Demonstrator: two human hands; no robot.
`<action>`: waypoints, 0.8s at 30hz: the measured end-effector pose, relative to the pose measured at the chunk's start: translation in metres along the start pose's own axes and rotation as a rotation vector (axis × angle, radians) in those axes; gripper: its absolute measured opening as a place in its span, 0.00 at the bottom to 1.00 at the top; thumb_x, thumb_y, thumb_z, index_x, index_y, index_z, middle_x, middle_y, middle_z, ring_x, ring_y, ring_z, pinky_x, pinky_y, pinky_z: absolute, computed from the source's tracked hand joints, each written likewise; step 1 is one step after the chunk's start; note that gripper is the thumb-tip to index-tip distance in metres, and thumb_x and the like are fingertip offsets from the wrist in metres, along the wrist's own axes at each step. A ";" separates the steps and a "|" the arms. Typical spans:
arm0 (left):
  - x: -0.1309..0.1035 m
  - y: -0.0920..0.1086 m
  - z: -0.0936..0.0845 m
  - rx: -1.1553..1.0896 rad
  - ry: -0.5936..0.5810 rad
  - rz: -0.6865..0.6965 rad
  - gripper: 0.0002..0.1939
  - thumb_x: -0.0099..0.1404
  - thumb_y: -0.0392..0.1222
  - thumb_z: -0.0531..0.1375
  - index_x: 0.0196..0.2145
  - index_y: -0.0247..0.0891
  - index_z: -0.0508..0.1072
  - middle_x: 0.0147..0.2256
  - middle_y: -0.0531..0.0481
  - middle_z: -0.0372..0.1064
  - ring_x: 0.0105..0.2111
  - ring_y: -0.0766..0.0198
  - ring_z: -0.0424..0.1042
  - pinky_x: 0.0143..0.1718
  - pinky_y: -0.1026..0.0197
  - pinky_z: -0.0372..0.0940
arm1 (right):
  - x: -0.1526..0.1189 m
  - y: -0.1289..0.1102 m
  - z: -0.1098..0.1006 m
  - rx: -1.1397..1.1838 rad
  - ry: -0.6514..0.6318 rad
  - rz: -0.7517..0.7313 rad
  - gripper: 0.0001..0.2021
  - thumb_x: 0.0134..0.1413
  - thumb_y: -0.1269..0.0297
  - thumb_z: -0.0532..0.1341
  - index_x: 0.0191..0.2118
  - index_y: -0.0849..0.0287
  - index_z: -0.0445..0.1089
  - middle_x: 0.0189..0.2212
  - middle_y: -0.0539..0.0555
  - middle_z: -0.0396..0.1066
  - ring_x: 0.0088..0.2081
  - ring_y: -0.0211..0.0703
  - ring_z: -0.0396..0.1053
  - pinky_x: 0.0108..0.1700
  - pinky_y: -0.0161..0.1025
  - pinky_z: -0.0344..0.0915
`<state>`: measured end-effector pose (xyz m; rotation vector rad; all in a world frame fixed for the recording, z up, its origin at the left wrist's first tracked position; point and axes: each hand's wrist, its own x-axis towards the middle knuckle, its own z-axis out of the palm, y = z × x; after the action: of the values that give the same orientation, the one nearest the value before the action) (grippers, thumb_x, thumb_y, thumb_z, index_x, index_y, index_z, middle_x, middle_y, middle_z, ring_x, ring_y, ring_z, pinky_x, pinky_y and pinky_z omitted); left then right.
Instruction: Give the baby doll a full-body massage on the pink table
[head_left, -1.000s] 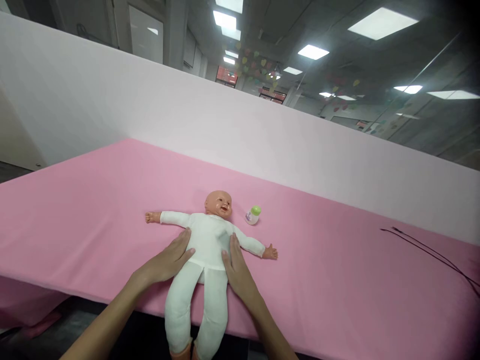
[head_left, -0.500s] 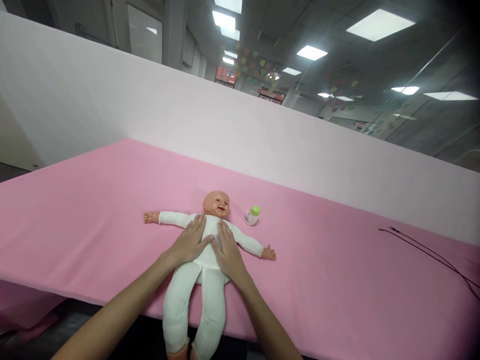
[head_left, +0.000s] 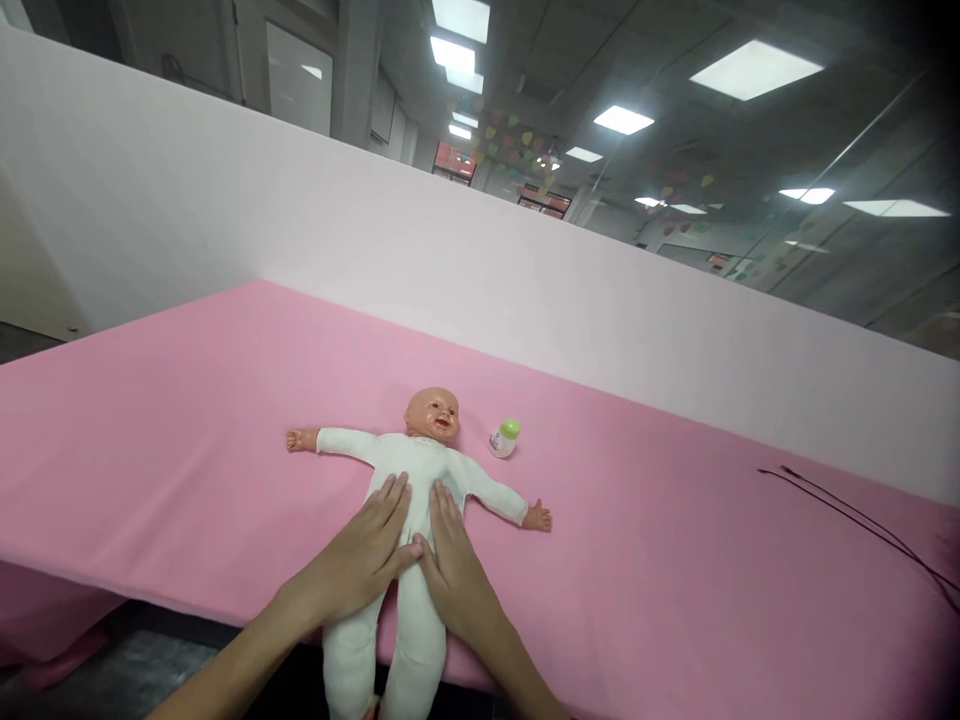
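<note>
A baby doll (head_left: 420, 460) with a white cloth body lies on its back, arms spread wide and legs reaching past the table's near edge. My left hand (head_left: 367, 550) rests flat on the left side of its belly, fingers stretched toward the chest. On the other side of the belly lies my right hand (head_left: 455, 570), also flat with fingers extended. The two thumbs come together at the middle, over the lower belly. Beside the doll's head stands a small clear bottle (head_left: 504, 440) with a green cap, apart from both hands.
A pink cloth (head_left: 660, 560) covers the table. Dark thin cables (head_left: 855, 510) lie at the right. A white wall panel (head_left: 480, 260) rises along the far edge, with glass above it.
Both my hands have slid down the doll's body, from the upper chest to the belly. The chest now shows above the fingertips. The doll and bottle stay in place.
</note>
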<state>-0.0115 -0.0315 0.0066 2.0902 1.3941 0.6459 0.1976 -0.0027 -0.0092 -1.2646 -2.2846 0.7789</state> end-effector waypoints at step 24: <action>0.009 -0.003 0.004 -0.003 0.033 0.007 0.38 0.78 0.62 0.46 0.77 0.45 0.43 0.76 0.44 0.30 0.75 0.43 0.22 0.72 0.32 0.42 | 0.008 -0.003 0.000 -0.001 0.006 -0.002 0.34 0.75 0.48 0.46 0.78 0.54 0.37 0.77 0.52 0.33 0.77 0.52 0.28 0.76 0.61 0.36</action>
<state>-0.0078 -0.0226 0.0023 2.0921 1.4035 0.6876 0.1914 0.0030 -0.0063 -1.2630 -2.2814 0.7720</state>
